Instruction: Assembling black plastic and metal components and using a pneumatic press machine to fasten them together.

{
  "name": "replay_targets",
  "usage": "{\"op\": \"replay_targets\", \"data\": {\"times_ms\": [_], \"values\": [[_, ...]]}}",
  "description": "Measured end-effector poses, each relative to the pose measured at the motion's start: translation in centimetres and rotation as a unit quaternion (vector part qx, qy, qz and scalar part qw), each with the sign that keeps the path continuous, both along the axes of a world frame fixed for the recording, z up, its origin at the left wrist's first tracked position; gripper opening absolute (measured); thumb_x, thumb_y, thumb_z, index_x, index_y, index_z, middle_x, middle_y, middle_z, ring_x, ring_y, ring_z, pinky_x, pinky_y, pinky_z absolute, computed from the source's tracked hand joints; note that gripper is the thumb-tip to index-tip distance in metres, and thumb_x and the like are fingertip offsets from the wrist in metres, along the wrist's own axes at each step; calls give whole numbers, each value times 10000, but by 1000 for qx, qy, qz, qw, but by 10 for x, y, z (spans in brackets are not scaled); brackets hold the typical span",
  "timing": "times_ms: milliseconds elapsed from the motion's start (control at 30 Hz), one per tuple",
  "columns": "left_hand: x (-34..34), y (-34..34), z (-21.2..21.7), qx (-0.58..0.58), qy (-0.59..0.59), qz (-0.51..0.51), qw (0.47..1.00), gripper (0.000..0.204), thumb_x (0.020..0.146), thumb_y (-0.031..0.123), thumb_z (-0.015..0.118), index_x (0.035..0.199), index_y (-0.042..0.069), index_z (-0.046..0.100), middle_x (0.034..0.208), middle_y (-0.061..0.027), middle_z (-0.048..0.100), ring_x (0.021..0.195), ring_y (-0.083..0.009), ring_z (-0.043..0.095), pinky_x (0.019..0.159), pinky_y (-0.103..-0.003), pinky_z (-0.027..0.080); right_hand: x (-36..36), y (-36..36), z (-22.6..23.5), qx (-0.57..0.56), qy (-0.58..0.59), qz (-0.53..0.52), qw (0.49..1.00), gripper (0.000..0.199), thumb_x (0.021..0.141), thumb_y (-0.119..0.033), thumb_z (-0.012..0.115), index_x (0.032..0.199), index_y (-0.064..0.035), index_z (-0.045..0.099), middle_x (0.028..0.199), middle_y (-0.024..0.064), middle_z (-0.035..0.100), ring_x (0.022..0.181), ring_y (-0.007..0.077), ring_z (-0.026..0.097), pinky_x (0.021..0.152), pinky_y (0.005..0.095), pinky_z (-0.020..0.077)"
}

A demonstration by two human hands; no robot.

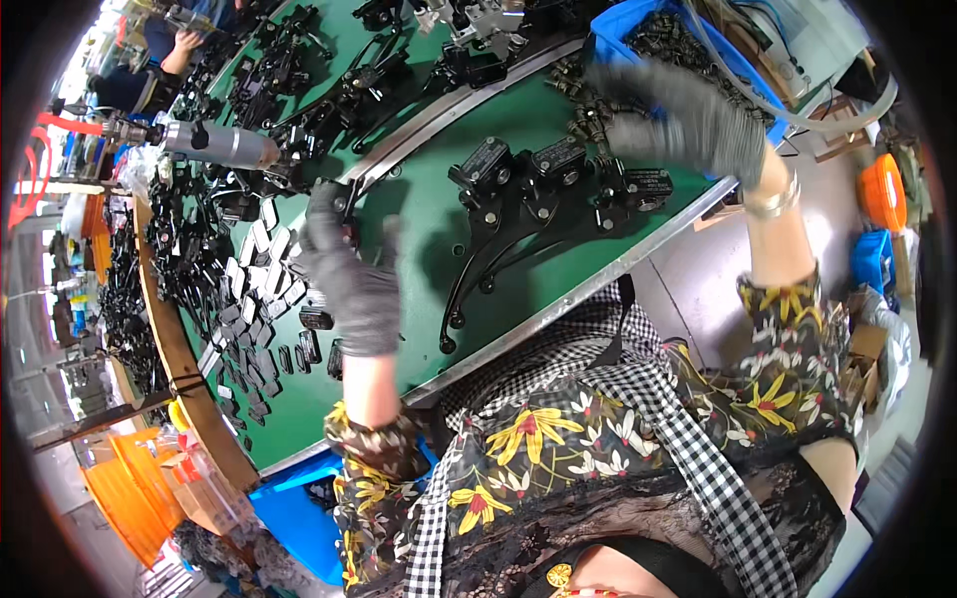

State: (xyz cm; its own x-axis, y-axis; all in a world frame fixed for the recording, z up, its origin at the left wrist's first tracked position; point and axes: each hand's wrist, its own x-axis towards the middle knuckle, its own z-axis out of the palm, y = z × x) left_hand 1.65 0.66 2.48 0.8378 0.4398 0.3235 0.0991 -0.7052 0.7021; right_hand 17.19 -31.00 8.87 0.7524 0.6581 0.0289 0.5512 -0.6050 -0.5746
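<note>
My left hand (351, 284), in a dark grey glove, reaches over the left part of the green bench; its thumb stands apart from the fingers. The fingertips are beside a small black part, and contact cannot be made out. Smeared by motion, my gloved right hand (688, 120) is over the pile of small brass-coloured fittings (590, 105) near the blue bin; its fingers cannot be read. Between the hands, three black brake lever assemblies lie side by side, with box-shaped reservoirs (485, 162) and long curved levers (461, 289) toward me.
A blue bin (618, 22) of fittings stands far right. A metal strip (469, 105) crosses the bench, with black assemblies beyond. A grey power screwdriver (219, 145) hangs at left above small black and silver pieces (264, 259). Another person's hand (181, 50) shows far left.
</note>
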Motion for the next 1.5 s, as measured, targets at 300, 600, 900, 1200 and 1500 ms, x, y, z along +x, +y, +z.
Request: {"op": "replay_targets", "data": {"times_ms": [300, 600, 900, 1200, 1500], "values": [[-4, -43, -39, -19, 160, -112, 981, 480, 887, 103, 646, 1300, 9, 421, 767, -130, 565, 682, -260, 557, 640, -384, 462, -36, 49, -67, 131, 71, 10, 989, 658, 736, -323, 793, 1311, -123, 541, 1195, 161, 628, 1112, 301, 606, 975, 382, 473], [-47, 4, -32, 224, 63, 61, 971, 624, 769, 161, 712, 1319, 18, 453, 1202, -206, 545, 1089, -381, 510, 955, -454, 420, -53, 140, -47, 0, -13, 98, 995, 614, 772, -380, 752, 1279, -97, 552, 1173, 177, 628, 1095, 357, 589, 935, 404, 473], [-12, -57, -31, 53, 17, 60, 997, 680, 776, 241, 723, 1350, 36, 421, 1172, -223, 503, 1081, -393, 489, 946, -478, 419, 15, 313, 6, 136, -82, 123, 980, 981, 736, -529, 755, 1433, -9, 302, 1426, 231, 397, 1356, 308, 374, 1111, 352, 333], [-8, -54, -17, -7, 112, -24, 993, 688, 760, 307, 781, 1344, 132, 462, 1066, -222, 547, 993, -397, 560, 876, -468, 476, 24, 313, 19, 412, 162, 265, 857, 660, 744, -323, 836, 1279, -90, 529, 1111, 54, 625, 1039, 164, 584, 926, 326, 473], [5, -32, -31, -145, 29, -46, 988, 412, 767, 166, 792, 1118, 23, 628, 1007, -160, 563, 905, -265, 581, 821, -357, 482, -14, 203, 25, 415, 408, 246, 775, 416, 801, -129, 773, 1172, -57, 600, 933, 9, 644, 774, 142, 606, 639, 269, 488]]}}
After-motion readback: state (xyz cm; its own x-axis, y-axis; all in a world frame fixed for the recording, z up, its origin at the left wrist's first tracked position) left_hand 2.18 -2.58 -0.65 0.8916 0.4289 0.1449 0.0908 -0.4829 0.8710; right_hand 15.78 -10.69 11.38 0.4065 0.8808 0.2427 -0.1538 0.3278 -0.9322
